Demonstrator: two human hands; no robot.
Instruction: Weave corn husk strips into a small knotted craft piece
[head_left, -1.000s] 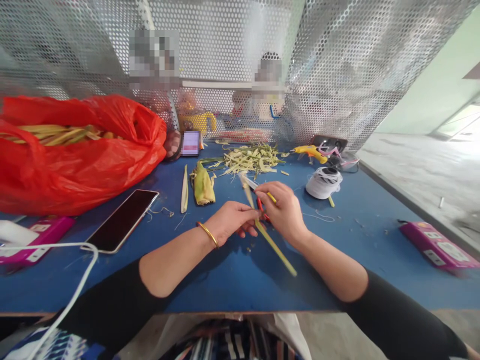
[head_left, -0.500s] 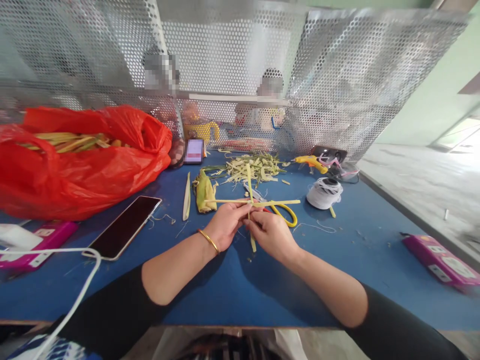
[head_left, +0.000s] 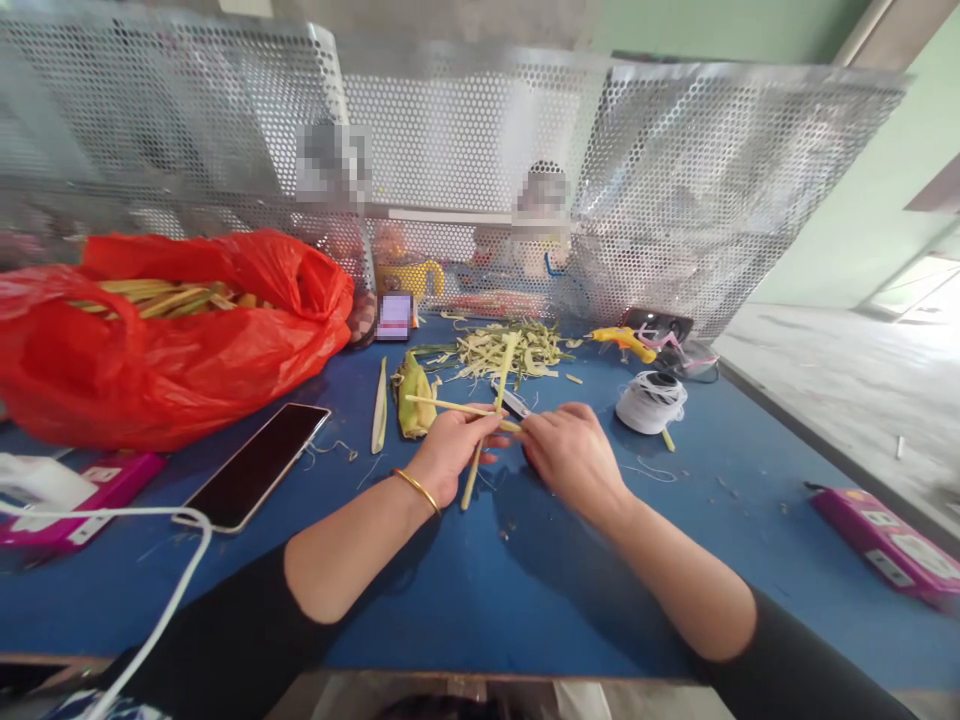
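Note:
Two narrow pale-green husk strips (head_left: 507, 372) cross each other above the table. My left hand (head_left: 456, 448), with a gold bangle at the wrist, pinches them where they cross. My right hand (head_left: 568, 450) is closed on the right end of the sideways strip, its fingertips hiding that end. Behind the hands lie scissors (head_left: 513, 400), their handles mostly covered by my right hand. A folded corn husk (head_left: 414, 398) and a single husk piece (head_left: 379, 408) rest left of my left hand. A heap of husk shreds (head_left: 510, 350) lies farther back.
A red plastic bag (head_left: 247, 370) of husks fills the back left, with a phone (head_left: 255, 465) before it. At the right are a white string spool (head_left: 651, 402), a yellow glue gun (head_left: 624, 342) and a purple box (head_left: 885, 540). A perforated metal screen (head_left: 465, 130) stands behind.
My right hand has moved a little right and turned over onto the end of the sideways strip. The crossed strips have tilted clockwise. The yellow scissor handle is now covered.

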